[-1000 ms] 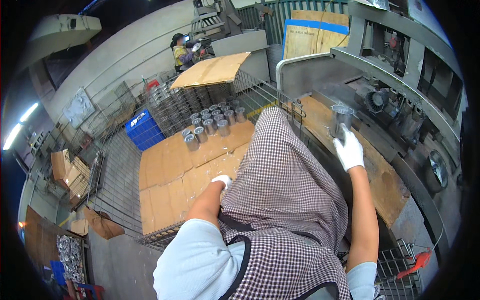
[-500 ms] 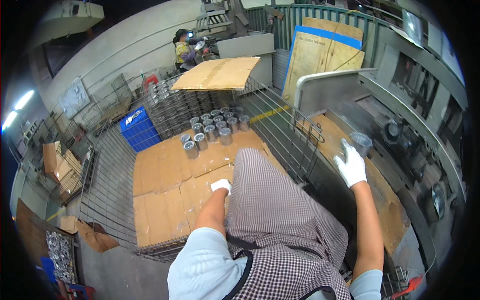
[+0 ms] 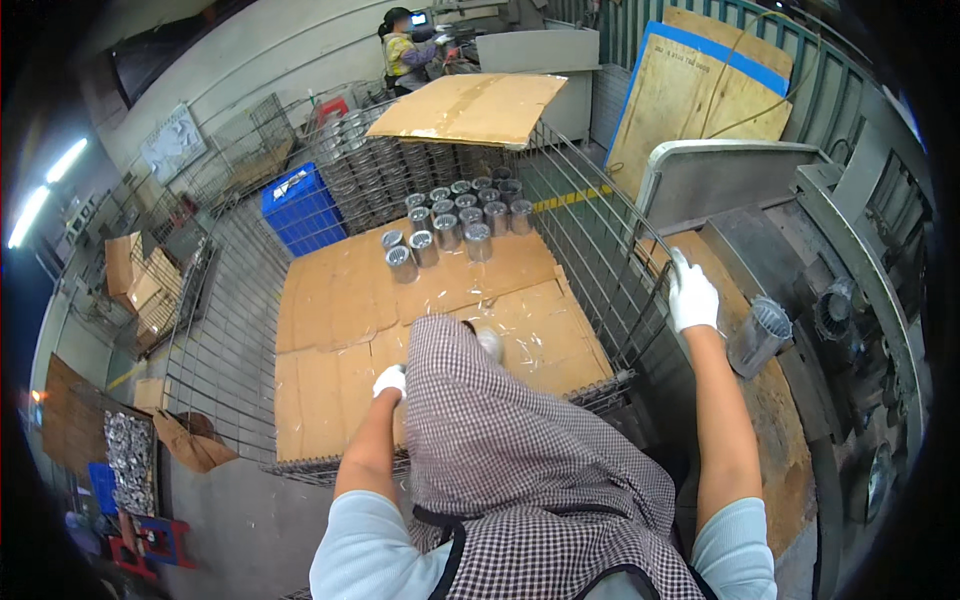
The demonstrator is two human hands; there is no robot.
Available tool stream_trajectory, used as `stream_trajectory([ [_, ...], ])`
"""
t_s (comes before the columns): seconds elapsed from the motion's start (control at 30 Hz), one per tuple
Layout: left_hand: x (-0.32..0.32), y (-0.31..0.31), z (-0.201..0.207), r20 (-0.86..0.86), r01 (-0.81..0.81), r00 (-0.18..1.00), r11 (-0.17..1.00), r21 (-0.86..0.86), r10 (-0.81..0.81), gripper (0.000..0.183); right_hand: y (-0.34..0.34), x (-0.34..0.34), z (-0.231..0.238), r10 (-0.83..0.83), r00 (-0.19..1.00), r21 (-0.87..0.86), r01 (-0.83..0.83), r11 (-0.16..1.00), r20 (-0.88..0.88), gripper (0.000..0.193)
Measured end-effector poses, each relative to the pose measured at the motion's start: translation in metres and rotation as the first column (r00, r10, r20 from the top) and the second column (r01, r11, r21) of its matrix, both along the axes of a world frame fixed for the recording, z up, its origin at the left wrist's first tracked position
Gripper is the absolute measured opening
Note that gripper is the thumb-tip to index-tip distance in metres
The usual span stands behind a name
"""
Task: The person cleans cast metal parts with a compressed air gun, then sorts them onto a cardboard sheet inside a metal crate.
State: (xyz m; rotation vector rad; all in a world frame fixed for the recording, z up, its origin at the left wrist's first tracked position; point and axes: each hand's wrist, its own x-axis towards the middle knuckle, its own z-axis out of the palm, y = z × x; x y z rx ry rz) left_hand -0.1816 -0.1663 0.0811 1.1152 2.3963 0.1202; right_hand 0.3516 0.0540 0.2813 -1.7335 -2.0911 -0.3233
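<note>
Head view, single camera, reviewed by me at a remove from the work. The lone metal cylinder (image 3: 760,337) was on the wood-topped surface (image 3: 785,430) at the right, apparently on its end and just beside the machine (image 3: 835,245). Neither hand was on it.

The right hand (image 3: 692,293), in a white glove, was nearest the upper edge of the wire cage (image 3: 612,381). Its fingers were stretched out towards the wire; whether they gripped it, I could not tell. The left hand (image 3: 390,382), also gloved, was over the cardboard (image 3: 335,400), against the checked apron (image 3: 500,430). Its fingers were partly hidden, so I could not establish whether they were wide, narrow or closed.

At the cage's far side I recorded a group of similar cylinders (image 3: 446,230) on the cardboard, close together. A pale object (image 3: 488,343) showed beside the apron; I could not identify it.

I judged the following risks. The lone cylinder could have been knocked over by the right forearm, which lay near it, if the arm had swung outwards. A glove could have snagged on the wire edge if withdrawn carelessly. The apron, draped low over the cardboard, could have caught on the cage. Loose pale shreds (image 3: 512,325) and overlapping cardboard edges could have left any cylinder stood there unsteady.
</note>
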Motion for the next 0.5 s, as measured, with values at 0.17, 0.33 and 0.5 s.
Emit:
stream_trajectory([
  [0.17,-0.033,0.038,0.041,-0.007,-0.066,0.998,0.992,0.108,0.067,0.047,-0.003,-0.012,-0.005,0.04,0.996,0.051,-0.036,0.998,-0.085,0.041],
  [0.33,-0.045,0.141,0.047,-0.046,0.107,0.994,0.991,0.085,-0.103,0.049,-0.003,-0.022,0.009,0.175,0.926,0.178,-0.121,0.977,-0.334,0.044],
  [0.5,-0.028,0.262,0.039,-0.084,0.308,0.946,0.95,-0.05,-0.312,0.049,0.003,-0.034,0.026,-0.012,0.938,0.016,0.018,1.0,-0.348,0.025],
])
